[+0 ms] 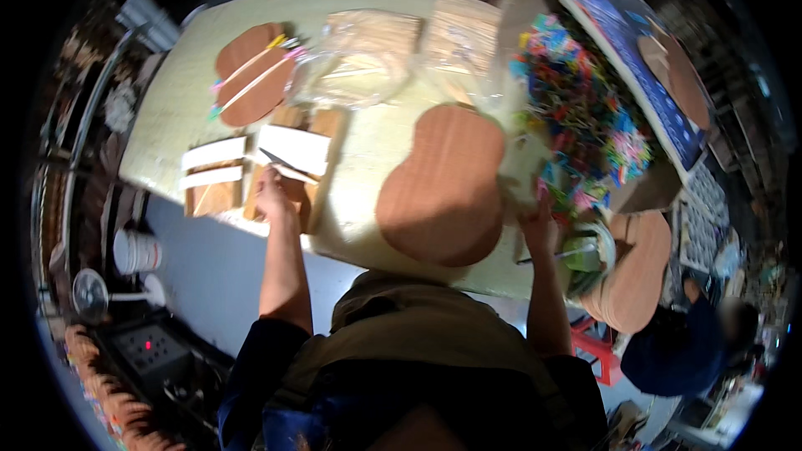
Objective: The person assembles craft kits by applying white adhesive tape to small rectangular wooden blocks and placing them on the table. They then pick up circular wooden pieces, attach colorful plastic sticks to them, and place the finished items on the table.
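My left hand [269, 192] is at the near edge of a wooden block [324, 124] topped with white sheets [294, 149]. Its fingers look closed, but what they grip is unclear. A thin dark blade-like tool [288, 162] lies slantwise over the sheets just beyond the fingertips. On the table in front of me, a brown guitar-shaped wooden panel [443, 188] lies flat. To its right, my right hand [539, 219], somewhat blurred, has thumb and fingers apart beside a box of small multicoloured pieces [576, 100]. Nothing shows in it.
Another wooden panel [251, 75] with thin light strips across it lies at the far left. Plastic-wrapped wood strips [372, 33] sit at the back. A green container [582, 255] and stacked panels [639, 271] stand at the right, near another person [677, 351].
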Demonstrator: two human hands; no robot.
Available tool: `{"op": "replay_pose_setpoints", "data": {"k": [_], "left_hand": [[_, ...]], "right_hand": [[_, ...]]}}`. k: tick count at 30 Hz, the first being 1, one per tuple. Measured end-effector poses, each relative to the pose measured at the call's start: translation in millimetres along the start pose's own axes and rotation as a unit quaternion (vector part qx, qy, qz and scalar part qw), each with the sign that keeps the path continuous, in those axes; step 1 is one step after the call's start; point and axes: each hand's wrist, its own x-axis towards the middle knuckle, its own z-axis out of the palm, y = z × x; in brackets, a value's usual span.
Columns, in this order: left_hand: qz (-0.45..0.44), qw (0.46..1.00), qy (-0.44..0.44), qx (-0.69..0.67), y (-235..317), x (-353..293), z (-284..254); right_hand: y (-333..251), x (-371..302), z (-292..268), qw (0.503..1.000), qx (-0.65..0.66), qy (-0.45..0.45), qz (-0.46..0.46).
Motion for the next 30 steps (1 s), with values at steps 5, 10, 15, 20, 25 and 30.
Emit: {"op": "replay_pose_setpoints", "data": {"k": [5,10,15,20,25,30], "left_hand": [[0.342,0.863,-0.222,0.298,15.0,-114.4,91.1],[0.450,0.653,-0.499,0.349,-42.9,-193.2,154.4],[0.434,0.626,-0.562,0.323,-88.0,-201.0,174.7],[0.422,0.632,-0.565,0.322,-99.0,-196.2,175.4],[0.405,0.639,-0.569,0.322,-102.6,-193.6,172.5],[0.404,0.646,-0.562,0.321,-102.1,-195.6,174.8]], "right_hand": [[-23.6,7.9,-22.2,0.860,0.436,-0.112,0.241],[-37.3,21.8,1.0,0.671,0.700,-0.111,0.218],[-32.2,25.7,25.0,0.616,0.743,-0.112,0.237],[-34.3,24.2,24.5,0.612,0.740,-0.135,0.246],[-35.6,18.6,31.7,0.666,0.682,-0.161,0.257],[-35.8,49.3,-0.8,0.890,0.411,-0.140,0.136]]}}
